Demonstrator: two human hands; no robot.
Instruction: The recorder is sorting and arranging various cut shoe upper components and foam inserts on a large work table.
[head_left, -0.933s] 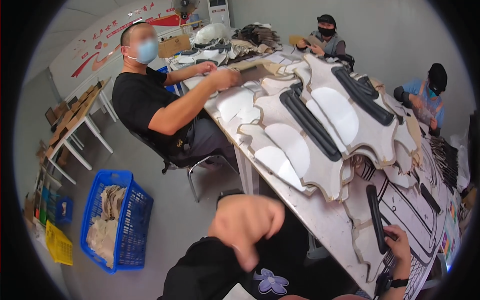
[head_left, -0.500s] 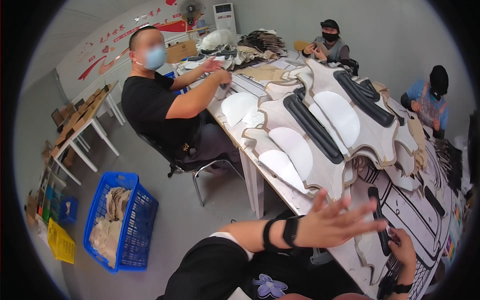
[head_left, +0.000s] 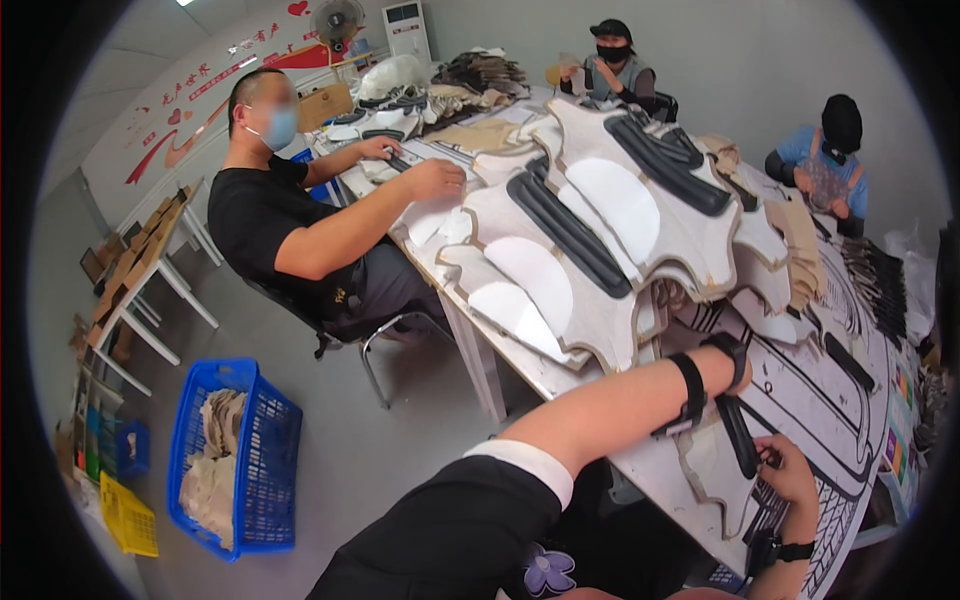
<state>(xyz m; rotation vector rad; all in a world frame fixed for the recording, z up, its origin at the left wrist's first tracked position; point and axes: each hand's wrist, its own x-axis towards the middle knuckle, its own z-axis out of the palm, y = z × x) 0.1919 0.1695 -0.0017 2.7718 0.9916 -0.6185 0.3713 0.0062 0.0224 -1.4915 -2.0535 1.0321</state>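
Reaching across the table point(head_left: 560, 375), the left hand point(head_left: 745, 362) is hidden under the edge of a big cream cut piece point(head_left: 560, 270), so whether it grips cannot be told. The right hand point(head_left: 790, 478) is closed around the lower end of a long black padded strip point(head_left: 738, 435), which lies on the table's near edge on a flat cream panel point(head_left: 712, 480).

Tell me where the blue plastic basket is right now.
In the head view the blue plastic basket stands on the floor at lower left, holding pale cut pieces, beside a yellow crate and left of the seated person in black.
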